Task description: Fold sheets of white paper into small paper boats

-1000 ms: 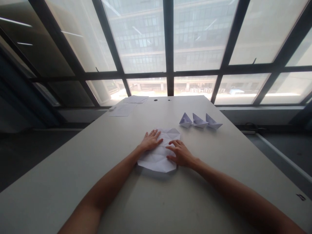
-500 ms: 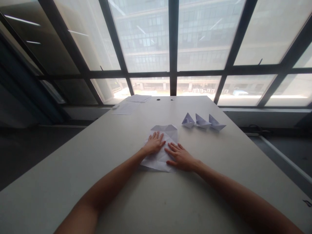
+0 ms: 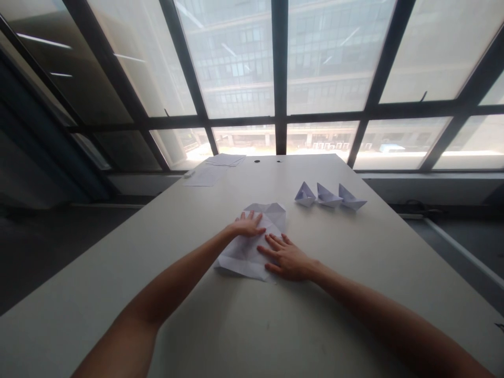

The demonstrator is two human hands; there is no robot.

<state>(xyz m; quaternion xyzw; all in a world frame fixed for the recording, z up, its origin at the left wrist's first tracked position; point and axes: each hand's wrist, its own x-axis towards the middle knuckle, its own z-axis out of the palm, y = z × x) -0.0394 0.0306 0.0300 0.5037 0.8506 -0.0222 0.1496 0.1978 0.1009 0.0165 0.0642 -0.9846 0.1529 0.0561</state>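
A creased white sheet of paper (image 3: 248, 251) lies flat in the middle of the grey table (image 3: 338, 247). My left hand (image 3: 244, 227) rests on its upper left part with the fingers stretched out flat. My right hand (image 3: 284, 257) presses the sheet's lower right part, fingers spread and pointing left. Neither hand holds anything. Three folded paper boats (image 3: 329, 196) stand in a row to the right, beyond the sheet and apart from both hands.
Loose white sheets (image 3: 214, 168) lie at the table's far left corner near two small dark holes (image 3: 268, 160). A wall of large windows with dark frames (image 3: 279, 79) stands behind the table. The floor drops away on both sides.
The sheet has turned slightly, its near edge swinging left. My left hand moved up onto the sheet's left edge and my right hand slid a little left and nearer.
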